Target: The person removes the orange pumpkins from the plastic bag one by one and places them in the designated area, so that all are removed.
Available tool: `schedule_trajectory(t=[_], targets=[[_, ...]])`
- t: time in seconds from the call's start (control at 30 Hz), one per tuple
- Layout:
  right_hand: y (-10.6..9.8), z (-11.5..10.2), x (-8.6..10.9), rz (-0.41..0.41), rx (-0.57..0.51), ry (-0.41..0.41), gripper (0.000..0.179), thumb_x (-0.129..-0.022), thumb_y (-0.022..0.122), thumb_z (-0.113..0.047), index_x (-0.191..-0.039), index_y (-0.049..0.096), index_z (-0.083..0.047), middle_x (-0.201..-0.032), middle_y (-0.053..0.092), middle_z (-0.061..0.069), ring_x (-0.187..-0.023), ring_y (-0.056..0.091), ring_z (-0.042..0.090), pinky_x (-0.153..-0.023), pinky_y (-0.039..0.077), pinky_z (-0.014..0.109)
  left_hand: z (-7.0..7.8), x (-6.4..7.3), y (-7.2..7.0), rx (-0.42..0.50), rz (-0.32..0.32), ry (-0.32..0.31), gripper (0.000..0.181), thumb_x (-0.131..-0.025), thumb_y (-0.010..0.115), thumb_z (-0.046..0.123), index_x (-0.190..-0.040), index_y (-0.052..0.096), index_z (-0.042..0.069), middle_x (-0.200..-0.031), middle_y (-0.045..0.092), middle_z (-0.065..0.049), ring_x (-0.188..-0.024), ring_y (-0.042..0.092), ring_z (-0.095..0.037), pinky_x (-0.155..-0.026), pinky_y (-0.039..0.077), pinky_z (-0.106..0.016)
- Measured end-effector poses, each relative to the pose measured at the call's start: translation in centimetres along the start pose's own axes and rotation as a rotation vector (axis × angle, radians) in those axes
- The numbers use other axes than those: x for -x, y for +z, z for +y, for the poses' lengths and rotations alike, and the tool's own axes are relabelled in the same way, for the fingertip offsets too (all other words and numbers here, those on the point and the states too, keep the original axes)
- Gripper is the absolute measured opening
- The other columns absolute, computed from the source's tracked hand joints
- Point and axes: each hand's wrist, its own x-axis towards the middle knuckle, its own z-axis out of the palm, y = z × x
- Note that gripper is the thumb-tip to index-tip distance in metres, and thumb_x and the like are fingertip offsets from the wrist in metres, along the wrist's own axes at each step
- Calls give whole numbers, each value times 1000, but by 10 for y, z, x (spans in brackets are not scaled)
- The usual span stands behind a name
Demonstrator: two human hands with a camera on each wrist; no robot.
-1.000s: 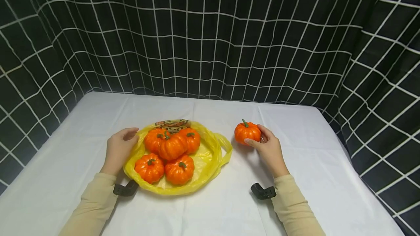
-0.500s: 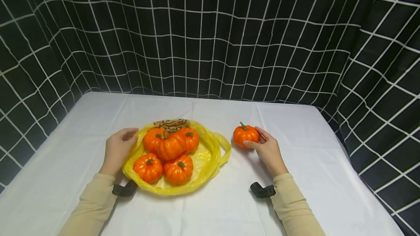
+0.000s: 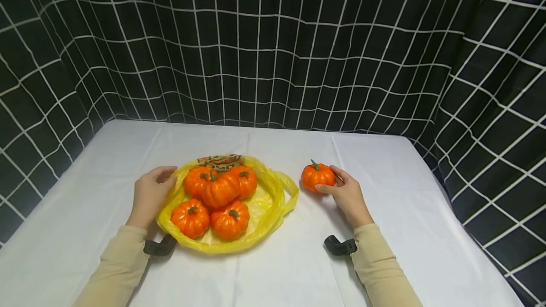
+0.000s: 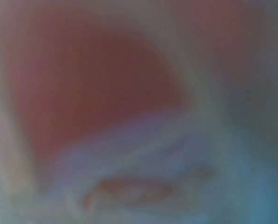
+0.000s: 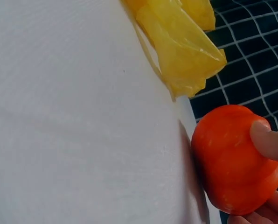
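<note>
My right hand point(image 3: 347, 197) holds a small orange pumpkin point(image 3: 316, 177) with a green stem, thumb on its near side and fingers behind. In the right wrist view, this pumpkin point(image 5: 237, 158) sits close over the white cloth beside its own shadow. A yellow plastic bag point(image 3: 266, 217) lies spread with its mouth up, and several similar pumpkins point(image 3: 230, 221) are heaped inside it. At the bag's left rim, my left hand point(image 3: 149, 195) grips the edge, its lower fingers mostly hidden. The left wrist view is a dark reddish blur.
A white cloth point(image 3: 273, 274) covers the table. Black curtains point(image 3: 273, 51) with white grid lines stand behind it and on both sides. The bag's handle loop point(image 3: 292, 191) reaches toward the held pumpkin. Each wrist carries a black camera point(image 3: 340, 245).
The pumpkin in my right hand has come down slightly toward the cloth. My left hand keeps its place at the bag's rim. The whole head view has shifted a little.
</note>
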Motion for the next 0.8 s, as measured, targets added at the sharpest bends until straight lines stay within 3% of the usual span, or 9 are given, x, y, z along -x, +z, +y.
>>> schedule_trajectory(t=[0.47, 0.63, 0.8], targets=[[3, -4, -3, -28, -8, -22, 84, -85, 73, -5, -155, 27, -2, -163, 29, 16, -151, 29, 26, -122, 27, 37, -1, -1, -3, 1, 4, -15, 34, -98, 57, 12, -129, 63, -1, -128, 65, -24, -118, 62, -38, -101, 51, -49], [5, -18, 4, 25, 28, -65, 81, -86, 73, -8, -155, 29, -3, -163, 29, 14, -152, 26, 25, -124, 24, 36, -3, -2, -1, 8, -1, -13, 35, -98, 57, 13, -129, 62, -1, -127, 65, -25, -118, 62, -39, -101, 52, -49], [11, -37, 21, 89, 19, -118, 77, -87, 75, -13, -153, 35, -3, -160, 35, 14, -150, 31, 24, -122, 28, 34, -3, -2, -1, 12, -3, -15, 35, -98, 57, 13, -129, 63, 0, -127, 66, -24, -117, 63, -38, -100, 52, -48]])
